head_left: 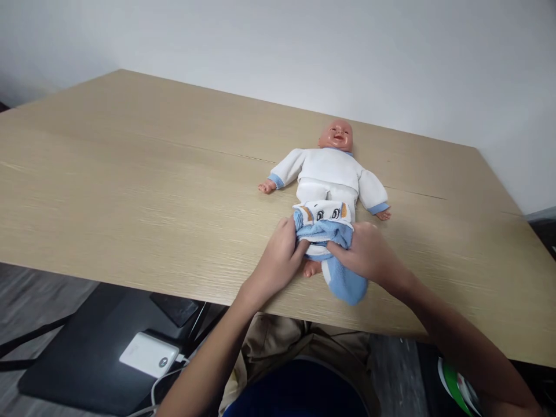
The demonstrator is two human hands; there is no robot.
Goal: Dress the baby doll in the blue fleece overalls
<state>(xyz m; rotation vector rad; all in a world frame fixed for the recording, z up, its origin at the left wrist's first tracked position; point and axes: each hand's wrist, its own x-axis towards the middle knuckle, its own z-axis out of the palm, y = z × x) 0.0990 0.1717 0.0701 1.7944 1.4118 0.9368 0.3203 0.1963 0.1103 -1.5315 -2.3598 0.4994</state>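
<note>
A baby doll (329,165) lies on its back on the table, its head toward the wall, in a white top and white trousers with blue cuffs. Over its lower legs is a bunched blue-and-white cloth garment (324,229) with embroidered eyes. My left hand (282,252) grips the garment's left edge, thumb on the near side. On the opposite edge, my right hand (362,252) pinches the cloth. One bare doll foot (311,268) shows below the garment. Beside it, a rounded blue cloth piece (347,282) covers where the other foot would be.
The wooden table (152,174) stretches far to the left, with a white wall (278,52) behind it. Below the front edge, a white power bank (150,354) with a cable and a dark phone-like object (174,308) lie on a black surface (82,353).
</note>
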